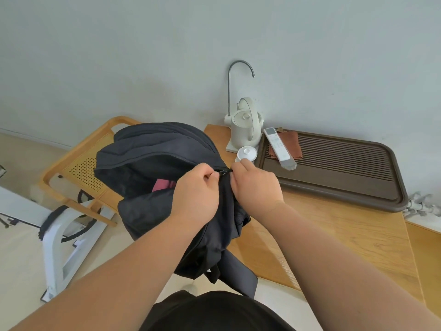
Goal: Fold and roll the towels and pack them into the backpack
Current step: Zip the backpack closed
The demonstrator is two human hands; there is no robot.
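— Pinched between thumb and finger of the left hand (195,189) is the zipper pull (221,172); the right hand (255,183) is clenched on the black fabric just beside it.

— Why two hands for one zipper?

— I'd judge the right one anchors the cloth so the slider has something taut to run along. The backpack (155,149) is slumped over the edge of the wooden table (334,225), soft and unsupported, so it needs that.

— And the towels?

— One pinkish towel (163,185) shows through the open mouth, already inside. I count only that one; any others are hidden by the bag.

— What else is there?

— One chair (78,168) behind the bag, one white kettle (245,130), one brown tray (346,177) carrying one remote (279,146) and one folded brown cloth (292,144).
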